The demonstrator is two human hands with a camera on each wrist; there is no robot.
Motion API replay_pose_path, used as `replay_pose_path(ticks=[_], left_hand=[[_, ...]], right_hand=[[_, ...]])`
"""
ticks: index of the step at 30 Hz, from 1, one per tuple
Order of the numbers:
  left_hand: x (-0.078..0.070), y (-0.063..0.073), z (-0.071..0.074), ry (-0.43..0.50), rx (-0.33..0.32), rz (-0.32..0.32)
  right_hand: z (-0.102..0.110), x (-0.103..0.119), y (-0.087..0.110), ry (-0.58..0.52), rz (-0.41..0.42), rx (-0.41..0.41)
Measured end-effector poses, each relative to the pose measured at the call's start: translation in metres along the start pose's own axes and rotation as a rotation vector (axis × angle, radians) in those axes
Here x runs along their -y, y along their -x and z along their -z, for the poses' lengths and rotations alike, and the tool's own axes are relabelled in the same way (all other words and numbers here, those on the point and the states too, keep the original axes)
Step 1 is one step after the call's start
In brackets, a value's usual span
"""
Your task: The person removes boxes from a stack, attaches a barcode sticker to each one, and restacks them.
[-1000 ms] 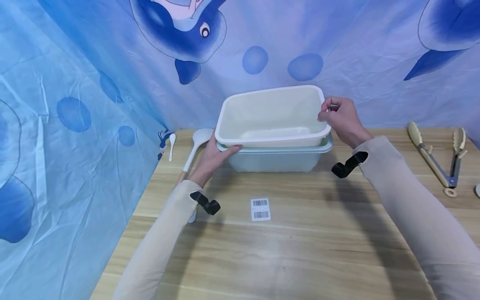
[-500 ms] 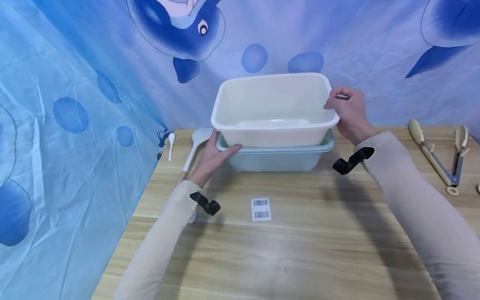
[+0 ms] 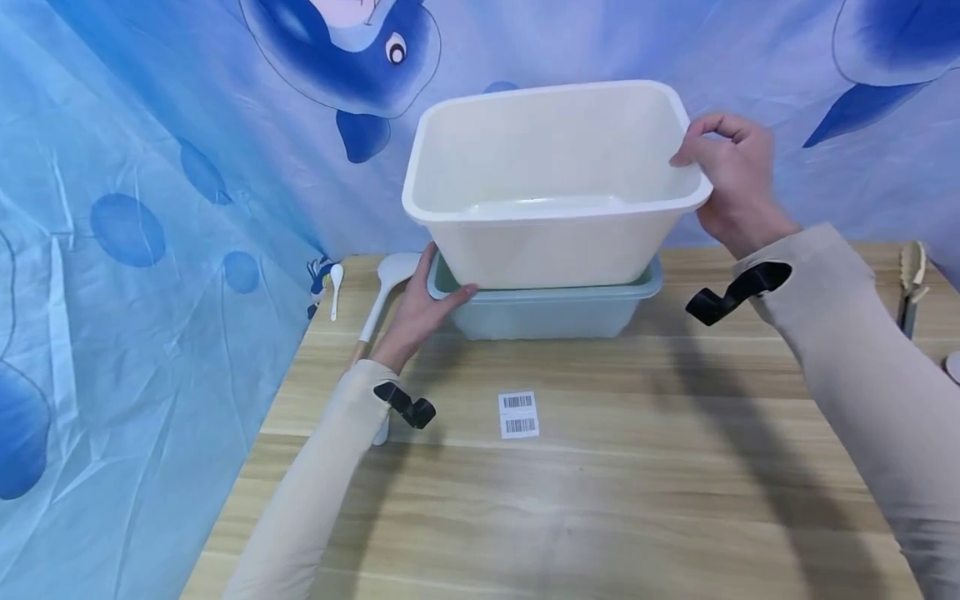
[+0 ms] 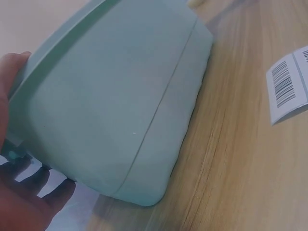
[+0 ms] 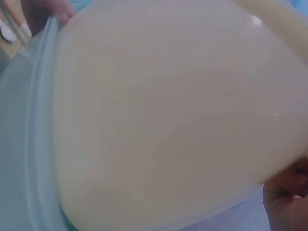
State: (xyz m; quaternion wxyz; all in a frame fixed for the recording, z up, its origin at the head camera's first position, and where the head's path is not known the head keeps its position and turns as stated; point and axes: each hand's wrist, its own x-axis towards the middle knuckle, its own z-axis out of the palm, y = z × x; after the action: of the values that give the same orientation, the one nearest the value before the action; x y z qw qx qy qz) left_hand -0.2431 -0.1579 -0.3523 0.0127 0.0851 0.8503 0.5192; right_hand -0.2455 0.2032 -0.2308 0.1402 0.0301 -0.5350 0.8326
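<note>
A white rectangular plastic basin (image 3: 547, 250) is raised most of the way out of a pale green basin (image 3: 543, 317), its bottom still at the level of the green rim. My right hand (image 3: 738, 179) pinches the white basin's right rim between thumb and curled fingers. At the left end of the green basin, my left hand (image 3: 420, 312) grips the rim, thumb over the front edge. In the left wrist view the fingers (image 4: 60, 195) lie around the end of the green basin, which stands on the wooden table. The white basin's side (image 5: 168, 120) fills the right wrist view.
A white-headed ladle or spatula (image 3: 393, 271) lies under the left forearm, partly hidden. Left of it is a small white spoon (image 3: 336, 292). Tongs (image 3: 911, 283) lie at the right, partly behind the sleeve. A barcode label (image 3: 519, 415) is on the table (image 3: 480, 517); a blue curtain (image 3: 150, 333) hangs behind.
My right hand has lifted the white basin up out of the green one and slightly rightward. The left hand has stayed on the green rim, and the green basin has not moved.
</note>
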Motion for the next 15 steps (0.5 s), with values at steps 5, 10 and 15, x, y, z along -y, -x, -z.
replay_pose_path(ticks=[5, 10, 15], left_hand=[[0.0, -0.003, -0.001, 0.003, 0.005, 0.008], [-0.001, -0.003, -0.002, -0.004, 0.009, 0.033], [-0.002, -0.002, -0.002, -0.015, 0.018, 0.041]], right_hand=[[0.006, 0.013, 0.0, -0.081, 0.041, -0.029], [0.018, 0.026, -0.001, -0.179, 0.081, -0.055], [0.039, 0.044, 0.0, -0.23, 0.112, -0.054]])
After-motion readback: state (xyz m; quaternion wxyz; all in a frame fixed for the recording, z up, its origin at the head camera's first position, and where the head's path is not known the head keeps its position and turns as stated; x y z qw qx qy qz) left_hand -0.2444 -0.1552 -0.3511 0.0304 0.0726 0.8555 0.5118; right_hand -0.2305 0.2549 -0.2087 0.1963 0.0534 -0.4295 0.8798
